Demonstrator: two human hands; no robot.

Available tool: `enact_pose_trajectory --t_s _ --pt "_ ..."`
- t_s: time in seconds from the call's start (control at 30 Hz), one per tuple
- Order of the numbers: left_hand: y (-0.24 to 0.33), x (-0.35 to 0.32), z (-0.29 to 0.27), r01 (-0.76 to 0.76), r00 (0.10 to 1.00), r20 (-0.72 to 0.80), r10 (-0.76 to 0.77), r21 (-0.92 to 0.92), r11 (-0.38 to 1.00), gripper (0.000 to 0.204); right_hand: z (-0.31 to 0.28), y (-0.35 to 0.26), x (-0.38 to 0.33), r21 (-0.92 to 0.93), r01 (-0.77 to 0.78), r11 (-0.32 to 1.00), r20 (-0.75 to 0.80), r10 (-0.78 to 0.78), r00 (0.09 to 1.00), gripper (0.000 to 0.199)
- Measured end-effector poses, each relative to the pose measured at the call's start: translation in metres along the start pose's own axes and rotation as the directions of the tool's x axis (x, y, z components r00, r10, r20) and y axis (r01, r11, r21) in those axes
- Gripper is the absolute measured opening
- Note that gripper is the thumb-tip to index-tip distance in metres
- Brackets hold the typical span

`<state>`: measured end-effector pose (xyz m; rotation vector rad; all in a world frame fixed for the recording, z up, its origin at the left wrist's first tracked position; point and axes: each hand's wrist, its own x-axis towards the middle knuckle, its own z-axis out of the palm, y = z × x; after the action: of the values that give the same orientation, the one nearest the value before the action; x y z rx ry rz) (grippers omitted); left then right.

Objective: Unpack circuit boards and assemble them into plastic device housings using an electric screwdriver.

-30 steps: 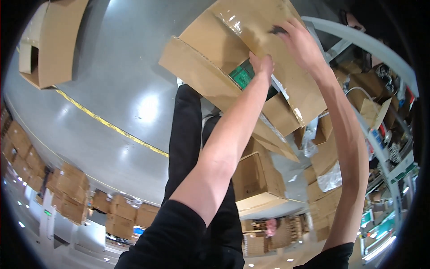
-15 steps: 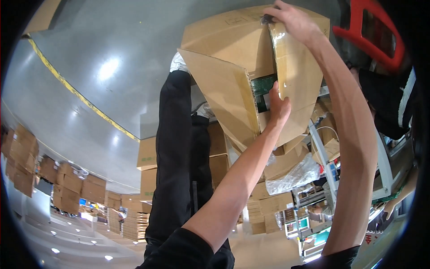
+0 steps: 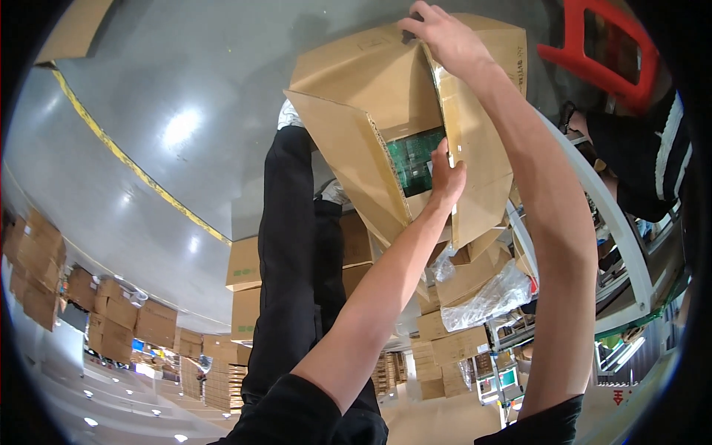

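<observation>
A large cardboard box stands in front of me, its top partly open, with a raised left flap. Through the gap, dark green, shiny contents show; their kind is unclear. My left hand is closed on the near part of the right flap, thumb on the inner side and other fingers mostly hidden. At the far end of that flap, my right hand is closed, fingers curled around a small dark object that I cannot make out.
More cardboard boxes stand near my legs. Clear plastic wrap lies below the box. At right are a red frame-like object, a curved grey metal frame and another person's dark-clothed leg. Yellow tape marks the floor.
The gap between the flaps has widened, showing more of the green contents. Both hands and the right flap have shifted left in view, the right hand farthest.
</observation>
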<state>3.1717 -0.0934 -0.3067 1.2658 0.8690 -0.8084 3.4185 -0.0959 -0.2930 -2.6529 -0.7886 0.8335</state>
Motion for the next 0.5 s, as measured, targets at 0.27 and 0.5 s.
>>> enact_pose_trajectory --t_s 0.27,0.5 --pt "0.01 -0.008 0.0 0.13 0.99 0.079 -0.119 -0.151 0.98 0.054 -0.026 0.069 -0.057 -0.225 -0.392 0.892 -0.004 0.401 0.916 0.025" --pt "-0.008 -0.001 -0.008 0.149 0.981 0.15 -0.119 -0.204 0.968 0.054 0.009 0.019 -0.032 0.029 0.042 0.999 -0.17 -0.037 0.985 0.025"
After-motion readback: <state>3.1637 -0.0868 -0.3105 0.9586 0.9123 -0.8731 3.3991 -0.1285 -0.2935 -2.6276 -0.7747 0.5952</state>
